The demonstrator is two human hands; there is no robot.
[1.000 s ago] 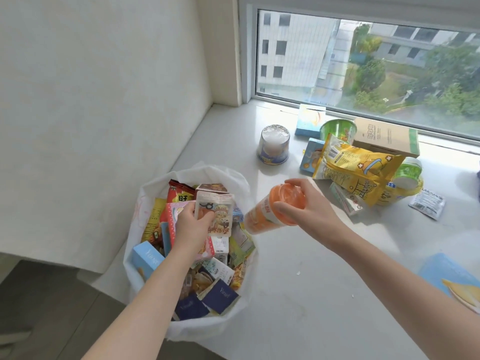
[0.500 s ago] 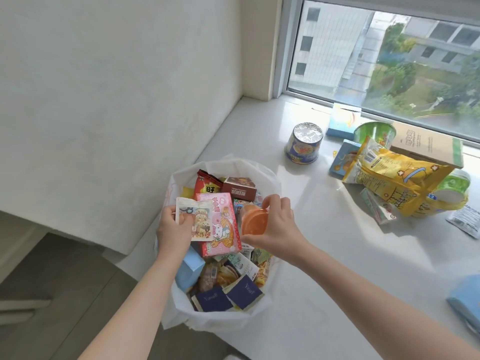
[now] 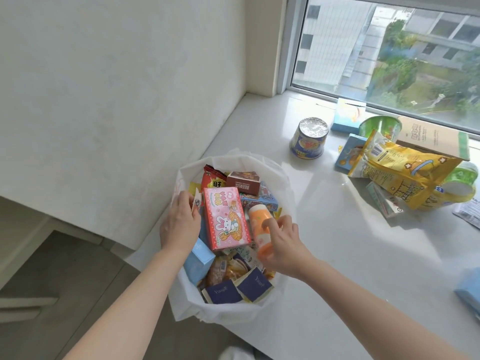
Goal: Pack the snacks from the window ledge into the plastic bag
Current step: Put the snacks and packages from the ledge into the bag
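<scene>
White plastic bag (image 3: 228, 311) sits at the near-left edge of the window ledge (image 3: 363, 255), its mouth open and already crowded with snacks. Furthest left, the left hand (image 3: 179, 226) reaches into the bag's left side with fingers curled around a small cartoon-printed packet (image 3: 196, 203), tucking it between the bag wall and the pink rabbit box (image 3: 226, 220), which lies face up in the middle of the pile. Behind that box lie a red packet (image 3: 211, 179) and a brown box (image 3: 242, 181); at the near rim are two dark blue sachets (image 3: 239, 289).

Just right of the pink box, the right hand (image 3: 281, 246) grips the orange bottle (image 3: 259, 227) by its near, cap end, fingers wrapped partly round it. The bottle is already inside the bag's mouth, its long axis running away from the person and tilted slightly left, its far end resting on or just above the other snacks; I cannot tell which. It looks ready to be released there.

Further right, well apart from the bag, the remaining snacks wait by the window: a foil-lidded cup (image 3: 309, 139), blue boxes (image 3: 348, 149), a green cup (image 3: 379, 127), a yellow popcorn bag (image 3: 405, 172) and a cardboard box (image 3: 433, 137). They lie to the right and ahead, so the right hand is the nearer one for the next pick.
</scene>
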